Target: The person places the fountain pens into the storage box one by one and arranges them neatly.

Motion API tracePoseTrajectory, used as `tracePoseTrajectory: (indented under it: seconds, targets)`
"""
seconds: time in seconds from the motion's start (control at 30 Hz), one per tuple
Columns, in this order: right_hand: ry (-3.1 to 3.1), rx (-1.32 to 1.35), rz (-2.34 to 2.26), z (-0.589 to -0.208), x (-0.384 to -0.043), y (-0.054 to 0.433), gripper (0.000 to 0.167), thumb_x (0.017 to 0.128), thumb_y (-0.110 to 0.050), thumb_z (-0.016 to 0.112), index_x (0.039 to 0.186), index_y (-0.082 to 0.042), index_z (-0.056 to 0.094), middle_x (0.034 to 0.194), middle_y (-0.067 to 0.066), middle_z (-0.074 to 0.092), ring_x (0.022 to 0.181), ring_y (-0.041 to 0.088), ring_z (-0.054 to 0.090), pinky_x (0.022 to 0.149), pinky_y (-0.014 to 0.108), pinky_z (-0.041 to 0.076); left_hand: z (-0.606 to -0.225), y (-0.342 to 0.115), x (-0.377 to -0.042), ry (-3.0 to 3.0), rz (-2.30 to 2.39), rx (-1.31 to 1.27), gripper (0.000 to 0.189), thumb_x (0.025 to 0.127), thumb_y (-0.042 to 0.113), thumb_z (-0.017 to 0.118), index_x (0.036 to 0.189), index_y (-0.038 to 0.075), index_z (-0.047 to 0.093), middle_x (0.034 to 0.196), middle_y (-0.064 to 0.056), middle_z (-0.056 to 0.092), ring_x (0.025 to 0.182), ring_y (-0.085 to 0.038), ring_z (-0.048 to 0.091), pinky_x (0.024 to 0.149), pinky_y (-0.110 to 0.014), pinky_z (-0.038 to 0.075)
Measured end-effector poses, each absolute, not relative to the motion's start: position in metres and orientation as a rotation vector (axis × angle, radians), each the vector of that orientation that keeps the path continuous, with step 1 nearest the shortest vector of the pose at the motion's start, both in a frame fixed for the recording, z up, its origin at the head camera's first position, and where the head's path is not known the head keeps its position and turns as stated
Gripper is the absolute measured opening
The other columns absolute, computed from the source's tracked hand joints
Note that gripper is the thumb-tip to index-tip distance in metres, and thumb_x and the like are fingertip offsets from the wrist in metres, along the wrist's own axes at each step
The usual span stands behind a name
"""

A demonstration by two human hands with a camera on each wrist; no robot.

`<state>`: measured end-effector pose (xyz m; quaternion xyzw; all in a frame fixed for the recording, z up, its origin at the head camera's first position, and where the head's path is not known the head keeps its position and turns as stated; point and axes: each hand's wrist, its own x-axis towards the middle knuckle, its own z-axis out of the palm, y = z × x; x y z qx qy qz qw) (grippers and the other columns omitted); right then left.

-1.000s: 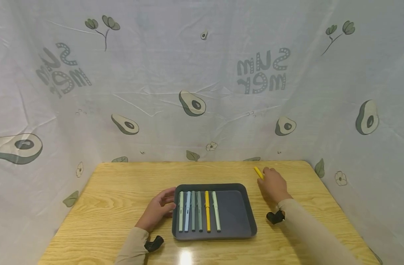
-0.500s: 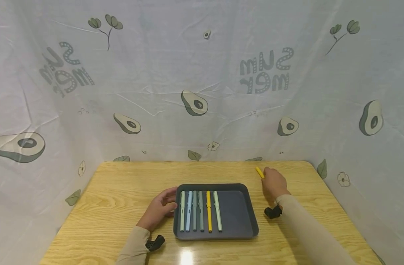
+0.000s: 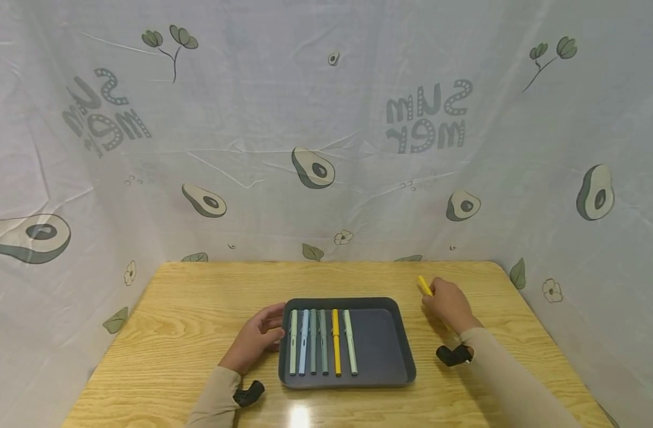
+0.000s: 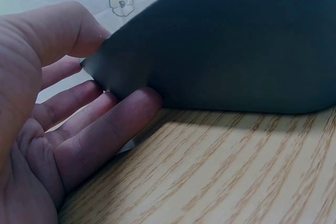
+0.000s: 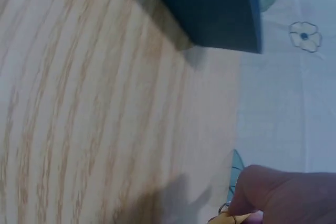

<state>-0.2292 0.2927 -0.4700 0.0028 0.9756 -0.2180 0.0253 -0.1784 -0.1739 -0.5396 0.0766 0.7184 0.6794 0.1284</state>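
My left hand (image 3: 255, 337) holds the left side of a dark grey tray (image 3: 381, 345). In the left wrist view, the thumb touches its rim while the fingers lie along the outer wall (image 4: 226, 51). Several pens lie side by side in the tray, among them a light blue pen (image 3: 303, 343), a yellow pen (image 3: 336, 343) and a pale green pen (image 3: 350, 343). Beyond the tray's right side, my right hand (image 3: 451, 306) pinches another yellow pen (image 3: 425, 286), tilted up. The right wrist view shows only its clip end (image 5: 228, 219) beside the thumb.
The tray stands on a wooden table (image 3: 214, 291). A pale curtain (image 3: 240, 119) printed with avocados and leaves hangs behind the table and at both sides. Black wrist mounts (image 3: 249, 393) are worn on both sleeves.
My right hand has come slightly toward me with the yellow pen, which now points up more steeply. The left hand and the tray stay in place.
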Motion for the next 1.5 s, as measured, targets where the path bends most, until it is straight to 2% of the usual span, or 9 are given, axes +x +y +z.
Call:
tracePoseTrajectory:
  seconds: [0.3,0.5,0.63,0.8,0.97,1.07,1.23,1.5]
  targets:
    - [3.034,0.026,-0.929,-0.469,-0.218,0.293,0.029,0.095,-0.019,0.064,0.109,0.006,0.060,0.091,0.016,0.066,0.066,0.021,0.055,0.056,0.033,0.047,-0.543,-0.174,-0.180,2.076,1.989,0.237,0.062,0.096,0.006,0.070,0.153,0.011,0.047,0.144,-0.022,0.058,0.127,-0.034,0.060,0.082,-0.043,0.061]
    - [3.043,0.030,-1.089,-0.466,-0.208,0.287,0.033,0.099,-0.018,0.060,0.120,0.007,0.061,0.103,0.019,0.067,0.080,0.025,0.061,0.064,0.033,0.050,-0.542,-0.174,-0.180,2.081,1.986,0.252,0.062,0.097,0.006,0.069,0.154,0.009,0.046,0.144,-0.023,0.057,0.125,-0.032,0.061,0.081,-0.042,0.061]
    - [3.020,0.021,-1.203,-0.463,-0.202,0.282,0.030,0.100,-0.014,0.060,0.122,0.006,0.062,0.110,0.021,0.067,0.091,0.030,0.066,0.069,0.034,0.056,-0.541,-0.174,-0.180,2.090,1.977,0.257,0.062,0.097,0.006,0.069,0.154,0.009,0.045,0.144,-0.024,0.057,0.124,-0.031,0.062,0.080,-0.041,0.061]
    - [2.935,-0.045,-1.377,-0.461,-0.196,0.275,0.028,0.100,-0.007,0.063,0.125,0.007,0.060,0.112,0.021,0.064,0.093,0.029,0.067,0.070,0.032,0.061,-0.538,-0.174,-0.179,2.087,1.973,0.257,0.062,0.098,0.007,0.069,0.155,0.008,0.044,0.146,-0.025,0.055,0.127,-0.034,0.059,0.081,-0.041,0.061]
    - [2.892,-0.119,-1.445,-0.462,-0.192,0.271,0.058,0.100,-0.003,0.063,0.154,-0.001,0.041,0.111,0.019,0.060,0.092,0.025,0.065,0.068,0.031,0.062,-0.538,-0.174,-0.178,2.076,1.977,0.259,0.063,0.098,0.006,0.069,0.155,0.007,0.043,0.147,-0.026,0.054,0.129,-0.037,0.058,0.081,-0.041,0.061]
    - [2.889,-0.160,-1.453,-0.461,-0.191,0.269,0.072,0.099,-0.001,0.063,0.162,-0.007,0.029,0.111,0.019,0.059,0.091,0.025,0.065,0.066,0.031,0.062,-0.539,-0.174,-0.179,2.076,1.973,0.260,0.063,0.098,0.006,0.068,0.155,0.008,0.043,0.146,-0.025,0.055,0.128,-0.035,0.059,0.081,-0.041,0.061]
    - [2.877,-0.191,-1.450,-0.459,-0.187,0.265,0.069,0.098,0.003,0.063,0.160,-0.007,0.033,0.110,0.019,0.058,0.089,0.025,0.064,0.064,0.032,0.062,-0.538,-0.174,-0.179,2.078,1.969,0.248,0.063,0.097,0.006,0.069,0.155,0.009,0.044,0.146,-0.023,0.056,0.127,-0.033,0.059,0.081,-0.041,0.060]
    - [2.814,-0.186,-1.534,-0.457,-0.180,0.263,0.067,0.097,0.004,0.064,0.157,-0.008,0.036,0.112,0.021,0.054,0.087,0.032,0.067,0.063,0.035,0.062,-0.539,-0.174,-0.179,2.086,1.971,0.245,0.062,0.097,0.007,0.069,0.154,0.009,0.045,0.145,-0.023,0.056,0.127,-0.035,0.059,0.081,-0.041,0.061]
